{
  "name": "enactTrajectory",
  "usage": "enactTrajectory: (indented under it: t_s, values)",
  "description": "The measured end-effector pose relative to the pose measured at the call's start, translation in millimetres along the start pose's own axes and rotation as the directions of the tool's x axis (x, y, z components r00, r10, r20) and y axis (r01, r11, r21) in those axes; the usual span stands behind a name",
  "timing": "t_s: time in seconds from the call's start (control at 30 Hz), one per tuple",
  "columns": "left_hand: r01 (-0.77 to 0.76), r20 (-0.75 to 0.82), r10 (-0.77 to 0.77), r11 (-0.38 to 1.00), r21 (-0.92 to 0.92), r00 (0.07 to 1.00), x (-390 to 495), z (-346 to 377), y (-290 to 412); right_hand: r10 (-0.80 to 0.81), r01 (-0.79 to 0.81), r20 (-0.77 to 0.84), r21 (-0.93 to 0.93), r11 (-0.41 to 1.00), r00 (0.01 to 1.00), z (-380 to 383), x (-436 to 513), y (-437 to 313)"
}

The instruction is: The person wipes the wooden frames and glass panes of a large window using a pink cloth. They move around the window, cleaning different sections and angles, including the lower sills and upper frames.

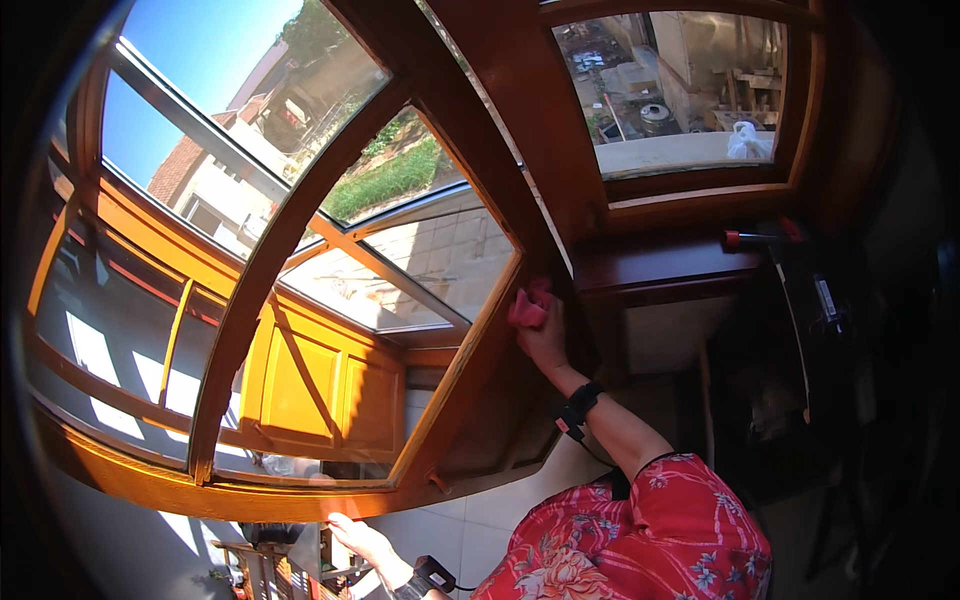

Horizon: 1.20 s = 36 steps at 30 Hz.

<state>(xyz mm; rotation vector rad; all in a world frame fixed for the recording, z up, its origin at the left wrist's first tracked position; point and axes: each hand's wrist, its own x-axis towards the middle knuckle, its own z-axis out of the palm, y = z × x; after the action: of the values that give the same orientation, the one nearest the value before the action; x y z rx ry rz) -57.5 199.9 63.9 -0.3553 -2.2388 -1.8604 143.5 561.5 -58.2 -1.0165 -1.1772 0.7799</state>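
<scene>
My right hand (544, 337) grips a crumpled pink cloth (531, 304) and presses it on the brown wooden frame of a glazed door (540, 247), beside the lower corner of a glass pane. My left hand (361, 536) is at the door's outer edge at the bottom of the view, its fingers touching the orange-lit wood; it shows no object in it. The door has several glass panes (442, 255) split by curved-looking wooden bars (259, 262). Both wrists wear dark bands with small devices and cables.
A dark wooden ledge (660, 262) bears a red-ended tool (739, 240), below a window (697, 187). Dark furniture (787, 360) stands at the right. Shelving with assorted items (277, 570) is below my left hand. Orange wood panels (300, 375) and a sunlit yard (397, 180) show through the glass.
</scene>
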Motion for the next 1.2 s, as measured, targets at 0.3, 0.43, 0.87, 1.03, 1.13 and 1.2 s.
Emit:
enactTrajectory:
  t_s: [0.3,0.43,0.87,1.03,1.13,1.2]
  values:
    - [0.006,0.109,0.032,0.944,-0.329,0.994,3,9,-6,-0.168,0.173,-0.055,0.133,0.976,0.984,2,85,2]
    - [-0.034,0.198,0.105,0.942,-0.333,0.975,6,11,-6,-0.262,0.255,0.012,0.176,0.951,0.965,1,98,-46]
    - [0.059,0.062,-0.037,0.913,-0.403,0.997,37,-6,-98,-0.767,0.766,-0.125,-0.072,0.639,0.629,14,240,-286]
    - [0.023,-0.056,-0.042,0.954,-0.3,0.998,20,-2,-71,-0.76,0.763,0.066,-0.074,0.642,0.646,-22,216,-262]
    - [-0.001,-0.002,0.0,0.967,-0.255,1.0,12,0,-52,-0.757,0.79,0.228,-0.191,0.582,0.613,-59,218,-278]
    - [0.028,0.072,-0.011,0.969,-0.244,0.997,8,-1,-47,-0.903,0.883,0.063,-0.246,0.399,0.426,-73,246,-319]
